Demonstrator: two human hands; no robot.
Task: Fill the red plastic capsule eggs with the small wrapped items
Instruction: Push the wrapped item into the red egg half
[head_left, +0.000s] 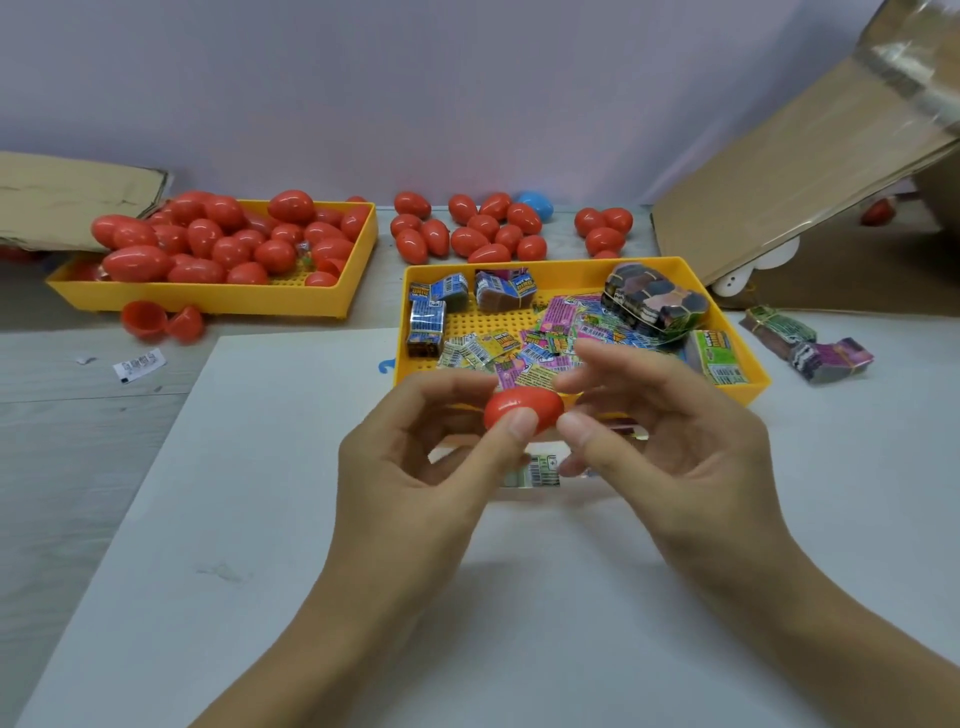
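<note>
My left hand (415, 457) pinches a closed red capsule egg (522, 408) between thumb and fingertips, just in front of the yellow tray (748, 387) of small wrapped items (524, 351). My right hand (675, 436) is beside the egg with fingers spread and relaxed, thumb tip close to the egg's right end. A small wrapped item (540, 470) lies on the white sheet under my hands. Another yellow tray (208, 299) at the back left holds several red eggs (218, 239).
Loose red eggs (467, 228) and one blue egg (537, 203) lie at the back centre. An opened red egg (161, 322) sits in front of the left tray. Bundled wrapped packs (805, 343) lie at the right. Cardboard flaps (779, 171) rise at both back corners.
</note>
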